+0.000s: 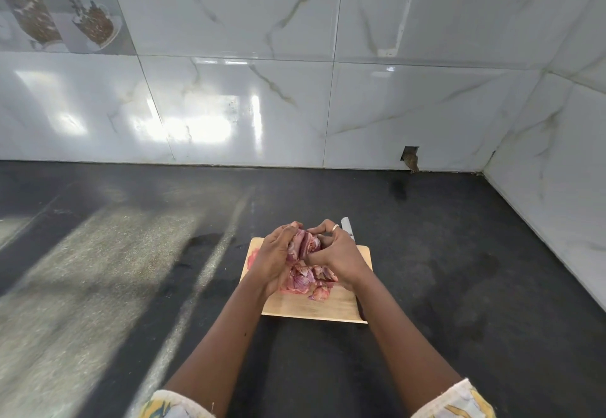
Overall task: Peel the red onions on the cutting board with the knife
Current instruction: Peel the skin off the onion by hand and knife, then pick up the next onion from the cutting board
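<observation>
The left hand (273, 258) and right hand (337, 255) curl round an onion clump (306, 243), covering so much of it that whole bulb or loose skins cannot be told. The right hand hides most of the knife (346, 225); only its blade tip shows at the cutting board's (314, 311) 1 o'clock. At the board's 9 o'clock a red patch (252, 258) lies half behind the left hand, unidentifiable. The left sleeve (170, 406) and right sleeve (459, 401) are cut by the lower edge. At the tabletop's (459, 253) 1 o'clock, a wall hole (410, 155) holds something brown, too small to tell.
</observation>
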### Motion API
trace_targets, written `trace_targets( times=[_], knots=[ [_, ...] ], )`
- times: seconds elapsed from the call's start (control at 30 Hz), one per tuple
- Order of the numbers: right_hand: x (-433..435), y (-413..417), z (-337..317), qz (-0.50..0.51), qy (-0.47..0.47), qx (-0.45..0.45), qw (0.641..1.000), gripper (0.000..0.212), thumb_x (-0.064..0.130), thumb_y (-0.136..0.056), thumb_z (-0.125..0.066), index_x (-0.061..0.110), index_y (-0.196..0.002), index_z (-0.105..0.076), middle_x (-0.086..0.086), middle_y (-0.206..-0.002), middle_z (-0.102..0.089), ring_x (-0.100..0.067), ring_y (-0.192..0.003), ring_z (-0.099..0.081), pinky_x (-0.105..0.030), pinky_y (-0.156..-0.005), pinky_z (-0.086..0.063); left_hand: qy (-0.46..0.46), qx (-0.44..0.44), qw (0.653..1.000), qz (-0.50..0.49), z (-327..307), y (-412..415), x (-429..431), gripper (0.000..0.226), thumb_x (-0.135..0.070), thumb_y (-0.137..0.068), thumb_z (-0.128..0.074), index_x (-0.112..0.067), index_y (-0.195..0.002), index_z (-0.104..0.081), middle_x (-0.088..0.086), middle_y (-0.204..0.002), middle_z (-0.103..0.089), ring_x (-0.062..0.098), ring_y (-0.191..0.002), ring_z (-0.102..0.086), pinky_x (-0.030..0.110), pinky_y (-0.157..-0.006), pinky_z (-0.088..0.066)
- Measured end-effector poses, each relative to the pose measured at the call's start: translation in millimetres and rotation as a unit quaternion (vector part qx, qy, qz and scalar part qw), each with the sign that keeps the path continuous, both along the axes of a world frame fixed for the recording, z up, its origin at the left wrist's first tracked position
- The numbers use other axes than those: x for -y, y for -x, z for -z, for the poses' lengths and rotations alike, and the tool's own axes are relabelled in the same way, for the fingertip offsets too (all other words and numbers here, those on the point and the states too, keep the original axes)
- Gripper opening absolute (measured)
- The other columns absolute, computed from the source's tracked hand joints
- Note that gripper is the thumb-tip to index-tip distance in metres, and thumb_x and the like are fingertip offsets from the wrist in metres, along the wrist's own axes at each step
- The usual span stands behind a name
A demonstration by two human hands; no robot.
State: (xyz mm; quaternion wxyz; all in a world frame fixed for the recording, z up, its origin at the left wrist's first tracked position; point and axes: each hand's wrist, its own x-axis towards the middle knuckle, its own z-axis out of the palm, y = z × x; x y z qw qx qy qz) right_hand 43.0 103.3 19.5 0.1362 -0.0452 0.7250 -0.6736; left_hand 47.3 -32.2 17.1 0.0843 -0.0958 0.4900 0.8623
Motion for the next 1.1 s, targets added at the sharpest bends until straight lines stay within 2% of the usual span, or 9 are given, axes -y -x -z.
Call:
trace_targets(
  times=[0.2, 0.3, 0.47, 0.57, 0.7, 0.83, 0.9, 1.0, 1.1],
  knots=[
    [-11, -1, -3, 0.017, 0.229, 0.083, 0.970, 0.048, -0.034, -0.068, -0.055, 0.007, -0.093, -0.055, -0.014, -0.077, -0.067, -0.019, -0.060, -0.067, -0.027, -0.056, -0.057, -0.250, 0.079, 0.964, -0.034, 1, 7, 4, 0.016, -0.021, -0.090, -0.055, -0.006, -0.088, -0.062, 0.009, -0.077, -0.068, 0.015, -0.073, -0.066, 0.032, -0.077, -0.056],
    [-13, -1, -2, 0.002, 0.311, 0.101, 0.945, 0.051, -0.035, -0.067, -0.052, 0.005, -0.099, -0.056, -0.020, -0.089, -0.068, -0.023, -0.071, -0.069, -0.030, -0.063, -0.060, -0.319, 0.087, 0.944, -0.017, 4, 10, 6, 0.018, -0.024, -0.090, -0.054, -0.007, -0.094, -0.060, 0.010, -0.082, -0.067, 0.016, -0.074, -0.067, 0.030, -0.079, -0.055],
    [-19, 0, 1, -0.019, 0.367, 0.108, 0.924, 0.052, -0.032, -0.065, -0.052, 0.002, -0.104, -0.054, -0.022, -0.099, -0.069, -0.028, -0.086, -0.069, -0.038, -0.078, -0.057, -0.337, 0.084, 0.938, -0.003, 4, 7, 6, 0.021, -0.024, -0.089, -0.055, -0.006, -0.099, -0.059, 0.014, -0.092, -0.064, 0.019, -0.085, -0.065, 0.029, -0.076, -0.058],
    [-20, 0, 0, -0.006, 0.358, 0.111, 0.927, 0.050, -0.030, -0.067, -0.053, 0.002, -0.106, -0.055, -0.021, -0.099, -0.068, -0.029, -0.088, -0.068, -0.039, -0.080, -0.056, -0.320, 0.090, 0.943, -0.005, 3, 5, 4, 0.020, -0.023, -0.089, -0.056, -0.005, -0.096, -0.059, 0.015, -0.088, -0.066, 0.019, -0.083, -0.067, 0.027, -0.076, -0.057],
    [-25, 1, -4, 0.073, 0.367, 0.113, 0.920, 0.040, -0.015, -0.073, -0.059, 0.001, -0.110, -0.058, -0.021, -0.104, -0.063, -0.030, -0.093, -0.066, -0.035, -0.082, -0.057, -0.231, 0.109, 0.966, -0.028, 4, 6, 2, 0.019, -0.026, -0.090, -0.054, -0.008, -0.090, -0.061, 0.012, -0.082, -0.066, 0.017, -0.077, -0.064, 0.026, -0.061, -0.058],
    [-39, 6, -4, 0.166, 0.345, 0.120, 0.916, 0.022, 0.003, -0.089, -0.058, 0.007, -0.110, -0.054, -0.018, -0.102, -0.065, -0.027, -0.089, -0.065, -0.030, -0.068, -0.060, -0.198, 0.073, 0.977, -0.032, 3, 13, 15, 0.018, -0.029, -0.088, -0.058, -0.011, -0.089, -0.059, 0.008, -0.080, -0.061, 0.014, -0.070, -0.059, 0.022, -0.058, -0.055],
    [-46, 8, -6, 0.188, 0.322, 0.119, 0.920, 0.019, 0.005, -0.088, -0.061, 0.007, -0.105, -0.051, -0.016, -0.098, -0.065, -0.025, -0.085, -0.066, -0.032, -0.068, -0.060, -0.172, 0.052, 0.983, -0.038, 1, 17, 22, 0.006, -0.014, -0.086, -0.059, -0.010, -0.090, -0.058, 0.006, -0.082, -0.059, 0.012, -0.072, -0.057, 0.021, -0.061, -0.055],
    [-55, 12, -6, 0.198, 0.253, 0.106, 0.941, 0.019, 0.009, -0.085, -0.066, 0.011, -0.097, -0.052, -0.010, -0.091, -0.066, -0.021, -0.079, -0.066, -0.036, -0.078, -0.057, -0.076, 0.032, 0.996, -0.036, 0, 26, 31, 0.027, 0.011, -0.082, -0.053, -0.009, -0.100, -0.055, 0.007, -0.093, -0.052, 0.010, -0.076, -0.054, 0.020, -0.067, -0.054],
    [-58, 18, -2, 0.202, 0.170, 0.109, 0.958, 0.016, 0.020, -0.090, -0.063, 0.015, -0.096, -0.050, -0.010, -0.094, -0.062, -0.022, -0.079, -0.064, -0.041, -0.084, -0.054, -0.011, 0.030, 0.999, -0.040, -3, 31, 36, 0.038, 0.019, -0.080, -0.050, -0.007, -0.107, -0.053, 0.010, -0.097, -0.049, 0.013, -0.077, -0.053, 0.020, -0.065, -0.054]
  ],
)
